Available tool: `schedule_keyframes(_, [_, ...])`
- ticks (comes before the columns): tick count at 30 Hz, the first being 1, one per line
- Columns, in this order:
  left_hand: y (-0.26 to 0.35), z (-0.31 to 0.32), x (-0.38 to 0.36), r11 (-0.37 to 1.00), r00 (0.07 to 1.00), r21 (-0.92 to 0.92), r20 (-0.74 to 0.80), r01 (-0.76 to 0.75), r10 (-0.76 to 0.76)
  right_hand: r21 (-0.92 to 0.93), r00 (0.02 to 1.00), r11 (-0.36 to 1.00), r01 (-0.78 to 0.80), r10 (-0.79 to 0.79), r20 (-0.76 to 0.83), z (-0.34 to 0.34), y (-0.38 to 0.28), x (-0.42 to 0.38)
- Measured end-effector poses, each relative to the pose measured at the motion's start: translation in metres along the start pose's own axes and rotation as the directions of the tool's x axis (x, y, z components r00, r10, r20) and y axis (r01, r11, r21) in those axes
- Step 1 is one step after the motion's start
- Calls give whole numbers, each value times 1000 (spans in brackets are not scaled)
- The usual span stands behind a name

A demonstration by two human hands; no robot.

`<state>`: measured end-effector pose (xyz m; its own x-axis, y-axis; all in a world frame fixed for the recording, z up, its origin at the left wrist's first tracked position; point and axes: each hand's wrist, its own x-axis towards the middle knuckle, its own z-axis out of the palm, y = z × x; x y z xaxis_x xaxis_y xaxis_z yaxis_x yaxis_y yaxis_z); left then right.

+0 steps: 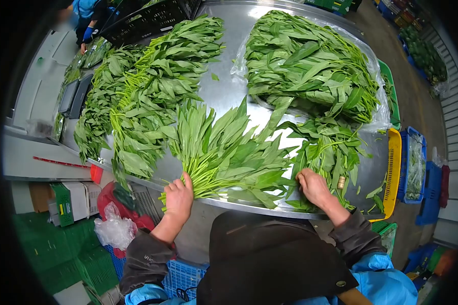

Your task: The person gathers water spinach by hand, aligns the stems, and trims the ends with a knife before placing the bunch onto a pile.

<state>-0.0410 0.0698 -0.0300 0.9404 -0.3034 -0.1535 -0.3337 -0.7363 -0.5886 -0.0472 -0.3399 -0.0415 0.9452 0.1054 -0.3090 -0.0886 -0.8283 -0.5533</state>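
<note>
My left hand (179,197) is closed round the pale stems of a bunch of leafy greens that look like water spinach (229,157). Its leaves fan out to the right over the metal table (229,66). At the table's front edge my right hand (314,188) has its fingers curled together against the leaves of a smaller loose pile of greens (331,145). What sits between those fingertips is hidden. A small tan cylinder, perhaps a roll or cork (341,182), lies among the stems beside this hand.
A big heap of greens (310,66) lies on clear plastic at the back right. Long rows of bunches (152,86) cover the left side. A black crate (147,23) stands behind them, near another person's gloved hand (88,33). A yellow crate (393,173) adjoins the table's right end.
</note>
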Motion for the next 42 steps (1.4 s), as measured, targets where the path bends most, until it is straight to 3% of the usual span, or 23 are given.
schedule_keyframes(2, [0,1,1,1000,1000,-12,14,2,-2,175,990,979,106,-89,-106,-6,-11,-2])
schedule_keyframes(6, [-1,1,0,1000,1000,-25,30,-4,5,131,978,973,188,-173,-118,-13,-30,1])
schedule_keyframes(9, [0,3,0,999,1000,-44,24,16,-15,51,980,979,197,-195,-42,-16,-42,2])
schedule_keyframes(21, [-2,-3,0,996,997,-75,-47,50,-53,140,909,899,416,-408,-78,-18,-91,-8])
schedule_keyframes(24, [-6,-14,1,996,998,-82,-34,47,-50,182,856,836,518,-507,-104,-12,-101,-8])
schedule_keyframes(28, [-19,-53,3,981,998,-184,47,58,-50,269,793,767,582,-609,19,-19,-136,-12])
schedule_keyframes(29, [-23,-66,3,981,996,-176,51,82,-74,295,728,689,662,-685,-32,-22,-149,-14])
schedule_keyframes(31, [-34,-94,5,867,991,-486,120,111,-59,310,535,497,810,-844,-43,-25,-171,-12])
schedule_keyframes(32, [-40,-116,5,868,988,-478,131,135,-82,317,514,477,820,-857,-40,-30,-183,-10])
schedule_keyframes(34, [-50,-153,7,598,961,-783,265,169,75,170,312,305,937,-950,-18,-46,-204,-6])
schedule_keyframes(35, [-48,-151,8,600,961,-778,272,184,58,19,275,278,960,-958,86,-54,-210,-3])
schedule_keyframes(36, [-46,-144,10,467,954,-879,214,95,210,21,265,268,963,-960,86,-62,-215,2])
schedule_keyframes(37, [-44,-141,12,307,929,-951,126,14,349,-70,308,300,951,-931,194,-70,-219,8])
schedule_keyframes(38, [-44,-139,14,307,931,-952,127,17,341,-165,356,319,933,-886,296,-74,-223,15])
schedule_keyframes(40, [-42,-136,20,-243,843,-908,180,340,506,-142,385,358,923,-857,343,-69,-225,29])
schedule_keyframes(41, [-41,-129,23,-243,848,-911,178,334,500,-136,397,376,917,-812,429,-62,-225,35])
schedule_keyframes(42, [-38,-116,26,-303,722,-777,263,551,639,-133,408,399,907,-760,506,-53,-225,42])
